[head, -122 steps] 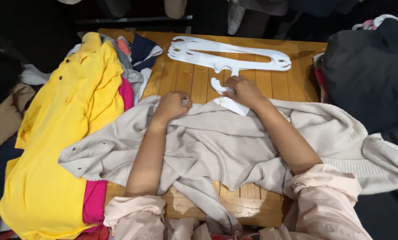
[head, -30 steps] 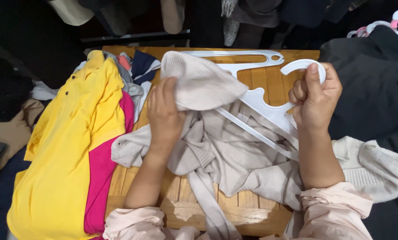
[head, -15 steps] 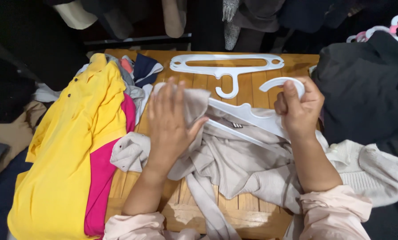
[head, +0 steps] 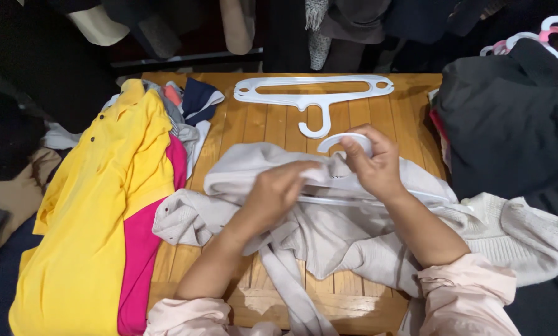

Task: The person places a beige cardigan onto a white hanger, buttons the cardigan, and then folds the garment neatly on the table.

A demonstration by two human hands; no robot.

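The right hand was curled around the hook of a white plastic hanger, its fingers closed on the curve where the hook rose out of the cloth, so the grip was tight on the hanger itself. The rest of that hanger ran out below and to the right of those fingers, a thin white bar showing through the folds of a pale beige knit garment that lay spread across the middle of the wooden table. The left hand rested just beside the right, its fingers bent and pinching the beige fabric near the neck of the garment, touching the cloth at the point where the hanger went in. One sleeve of the garment trailed away to the right of both hands, and a narrow strip hung toward the near table edge below them. Beyond the fingers, farther up the table, a second white hanger lay flat with its hook pointing toward the hands, near but apart from them. Well to the left of the left hand lay a yellow shirt over a pink one, and to the right of the right hand sat a heap of dark clothing.
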